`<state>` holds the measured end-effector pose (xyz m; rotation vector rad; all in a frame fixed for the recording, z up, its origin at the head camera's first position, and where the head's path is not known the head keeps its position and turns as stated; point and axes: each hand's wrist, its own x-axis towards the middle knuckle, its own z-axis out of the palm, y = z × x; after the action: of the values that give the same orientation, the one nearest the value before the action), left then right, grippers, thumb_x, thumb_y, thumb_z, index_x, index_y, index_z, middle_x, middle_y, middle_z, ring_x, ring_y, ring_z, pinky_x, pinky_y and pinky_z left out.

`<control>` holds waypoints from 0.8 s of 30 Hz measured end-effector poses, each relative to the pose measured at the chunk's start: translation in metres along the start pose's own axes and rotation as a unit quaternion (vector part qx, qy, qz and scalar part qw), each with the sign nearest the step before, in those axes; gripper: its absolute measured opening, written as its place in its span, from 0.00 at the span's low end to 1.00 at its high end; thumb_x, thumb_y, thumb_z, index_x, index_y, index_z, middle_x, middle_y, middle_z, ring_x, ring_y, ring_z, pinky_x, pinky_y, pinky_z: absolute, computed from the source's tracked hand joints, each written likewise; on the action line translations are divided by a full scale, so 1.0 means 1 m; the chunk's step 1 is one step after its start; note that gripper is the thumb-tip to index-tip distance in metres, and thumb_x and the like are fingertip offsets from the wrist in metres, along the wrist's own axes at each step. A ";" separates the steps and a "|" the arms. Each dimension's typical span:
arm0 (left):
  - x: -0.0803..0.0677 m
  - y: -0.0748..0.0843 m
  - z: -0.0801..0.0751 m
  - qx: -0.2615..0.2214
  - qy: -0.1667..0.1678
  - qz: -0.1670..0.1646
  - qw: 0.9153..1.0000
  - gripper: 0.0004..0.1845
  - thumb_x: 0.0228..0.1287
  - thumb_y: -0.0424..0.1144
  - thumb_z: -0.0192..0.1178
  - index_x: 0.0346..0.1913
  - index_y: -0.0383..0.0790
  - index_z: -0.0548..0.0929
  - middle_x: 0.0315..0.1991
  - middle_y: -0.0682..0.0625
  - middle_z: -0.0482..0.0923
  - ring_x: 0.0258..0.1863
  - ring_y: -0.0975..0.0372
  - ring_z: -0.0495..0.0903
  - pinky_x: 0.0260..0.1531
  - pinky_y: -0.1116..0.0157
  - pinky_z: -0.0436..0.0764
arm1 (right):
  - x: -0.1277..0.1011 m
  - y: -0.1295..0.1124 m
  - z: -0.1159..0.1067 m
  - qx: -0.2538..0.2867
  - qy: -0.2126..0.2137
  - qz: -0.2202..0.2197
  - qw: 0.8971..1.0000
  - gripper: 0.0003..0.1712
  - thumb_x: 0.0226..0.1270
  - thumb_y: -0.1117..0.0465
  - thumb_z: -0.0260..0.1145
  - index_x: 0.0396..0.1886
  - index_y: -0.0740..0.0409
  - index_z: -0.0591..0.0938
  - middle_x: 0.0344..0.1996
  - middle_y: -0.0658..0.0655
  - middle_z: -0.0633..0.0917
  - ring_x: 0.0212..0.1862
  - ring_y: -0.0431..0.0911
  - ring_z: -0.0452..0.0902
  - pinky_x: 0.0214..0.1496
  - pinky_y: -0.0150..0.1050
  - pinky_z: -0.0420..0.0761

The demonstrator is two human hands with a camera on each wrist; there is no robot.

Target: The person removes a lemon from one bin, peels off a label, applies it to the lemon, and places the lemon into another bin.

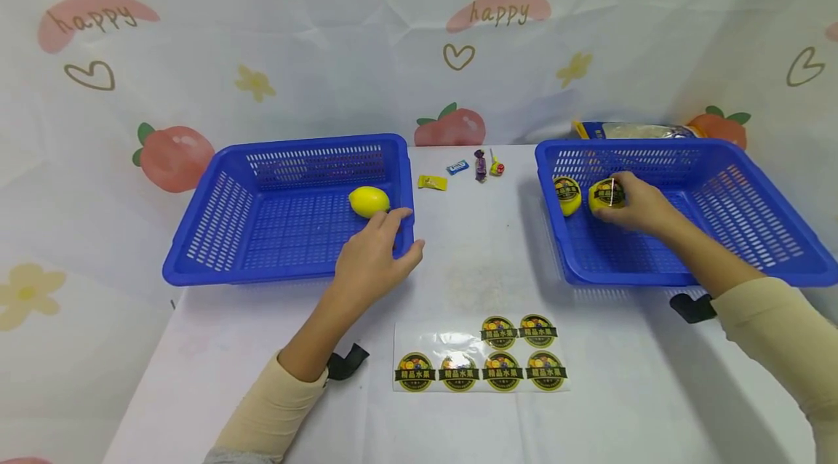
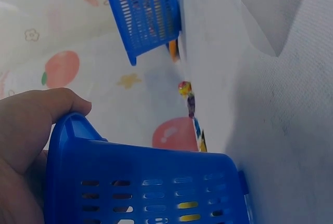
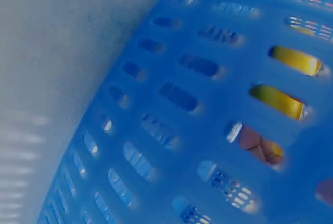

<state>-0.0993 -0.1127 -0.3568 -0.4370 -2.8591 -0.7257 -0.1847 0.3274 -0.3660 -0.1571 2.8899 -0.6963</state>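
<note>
Left hand: the hand [image 1: 372, 260] is over the right-hand rim of the left basket [image 1: 288, 231], thumb and index finger spread wide and pinching nothing visible; its position suggests a reach over the low wall.
Plain lemon: this lemon [image 1: 369, 201] lies on the left basket's floor, near the right wall, just beside the left fingers; whether they touch it cannot be told.
Right hand: the hand [image 1: 638, 206] grips a labelled lemon [image 1: 606, 195] inside the right basket [image 1: 655, 278], thumb and fingers round its sides, a hold that seems to leave the label facing up and readable.
Other labelled lemon: this one [image 1: 568, 201] rests against the right basket's left wall, which probably stops it rolling.
Sticker sheet: the sheet [image 1: 445, 339] lies flat on the worktop [image 1: 484, 268], low and between the baskets, perhaps for reach by either hand; six labels show, the upper left bare.
Wrapped sweets: four, including a yellow one [image 1: 432, 182], lie between the baskets, towards the back.
</note>
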 end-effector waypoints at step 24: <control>-0.001 0.000 0.003 0.028 0.010 0.006 1.000 0.28 0.67 0.53 0.59 0.65 0.42 0.77 0.51 0.43 0.79 0.27 0.56 0.75 0.26 0.56 0.79 | 0.005 -0.002 -0.003 0.024 -0.012 0.034 0.999 0.50 0.69 0.51 0.67 0.74 0.75 0.50 0.64 0.83 0.63 0.60 0.75 0.64 0.60 0.70 0.65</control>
<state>-0.0990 -0.1115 -0.3592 -0.4353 -2.8485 -0.6420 -0.1896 0.3258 -0.3633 -0.0591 2.8385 -0.7467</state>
